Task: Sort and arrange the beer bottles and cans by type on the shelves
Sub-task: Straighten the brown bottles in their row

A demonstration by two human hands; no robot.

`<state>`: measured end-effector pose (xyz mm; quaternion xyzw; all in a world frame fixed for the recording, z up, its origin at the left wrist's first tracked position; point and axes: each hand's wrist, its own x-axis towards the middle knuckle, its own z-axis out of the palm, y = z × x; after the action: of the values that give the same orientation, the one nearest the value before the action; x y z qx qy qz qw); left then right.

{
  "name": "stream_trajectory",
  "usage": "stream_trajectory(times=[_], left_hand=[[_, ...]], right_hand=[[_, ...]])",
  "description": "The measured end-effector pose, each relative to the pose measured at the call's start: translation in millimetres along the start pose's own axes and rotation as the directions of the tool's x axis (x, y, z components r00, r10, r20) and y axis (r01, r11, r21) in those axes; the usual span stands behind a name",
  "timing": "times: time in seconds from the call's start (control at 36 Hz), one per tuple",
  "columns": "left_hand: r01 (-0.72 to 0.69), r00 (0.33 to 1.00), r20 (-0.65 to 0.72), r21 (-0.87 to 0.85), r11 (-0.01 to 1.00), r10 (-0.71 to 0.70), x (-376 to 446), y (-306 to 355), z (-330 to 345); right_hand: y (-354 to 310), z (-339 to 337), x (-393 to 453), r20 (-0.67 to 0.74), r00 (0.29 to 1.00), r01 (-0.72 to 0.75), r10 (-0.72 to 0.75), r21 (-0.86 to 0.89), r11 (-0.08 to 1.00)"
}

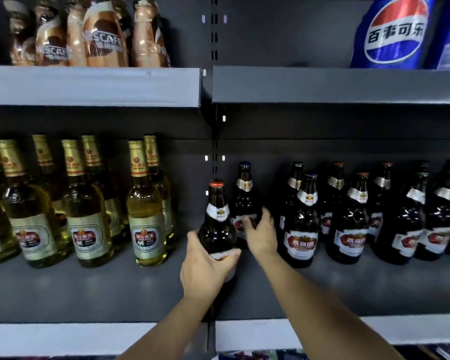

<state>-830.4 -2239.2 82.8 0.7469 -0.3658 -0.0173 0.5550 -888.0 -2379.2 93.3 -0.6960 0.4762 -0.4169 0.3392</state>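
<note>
Left hand [205,266] grips a dark beer bottle [217,219] at the gap between two shelf bays; right hand [261,231] reaches to a second dark bottle [244,203] just behind it.

Left of the left fingers: pale gold-capped bottles [146,216] stand upright on the left shelf [63,287], bare shelf floor in front of them. The held bottle is upright, long axis vertical, red cap up, fingers curled round its lower body, base hidden by the hand. Right hand is blurred, fingers loosely spread and touching the second bottle's label; a real grip cannot be told. Right of those fingers: a row of dark bottles [302,229], open shelf floor in front, far ones cut off at the frame edge. Above: coffee bottles [104,35], blue cola pack [392,32].
</note>
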Motion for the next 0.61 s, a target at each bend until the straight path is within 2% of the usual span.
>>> stream_trajectory(times=[0.06, 0.14, 0.19, 0.33, 0.47, 0.56, 0.61], left_hand=[[0.01, 1.0, 0.022, -0.017, 1.0, -0.009, 5, 3, 2], [0.04, 0.997, 0.066, -0.063, 0.997, -0.036, 13, 12, 11], [0.049, 0.995, 0.09, -0.108, 0.993, -0.04, 16, 17, 21], [0.038, 0.992, 0.122, -0.174, 0.984, -0.017, 21, 24, 50], [0.024, 0.984, 0.177, -0.227, 0.974, 0.017, 23, 21, 70], [0.023, 0.949, 0.308, -0.288, 0.957, 0.069, 29, 7, 65], [-0.009, 0.915, 0.389, -0.246, 0.969, 0.108, 34, -5, 55]], right_hand=[[11, -3, -23, -0.023, 0.999, 0.025, -0.027, -0.071, 0.997], [26, -8, -47, -0.007, 1.0, 0.011, -0.011, -0.079, 0.997], [32, -13, -53, 0.044, 0.999, 0.003, 0.0, -0.065, 0.998], [40, -21, -64, 0.181, 0.98, 0.088, -0.078, -0.048, 0.995], [46, -21, -65, 0.101, 0.99, 0.106, -0.096, -0.107, 0.989], [48, -19, -65, 0.088, 0.988, 0.137, -0.125, -0.142, 0.98], [48, -18, -64, 0.09, 0.986, 0.15, -0.137, -0.15, 0.977]])
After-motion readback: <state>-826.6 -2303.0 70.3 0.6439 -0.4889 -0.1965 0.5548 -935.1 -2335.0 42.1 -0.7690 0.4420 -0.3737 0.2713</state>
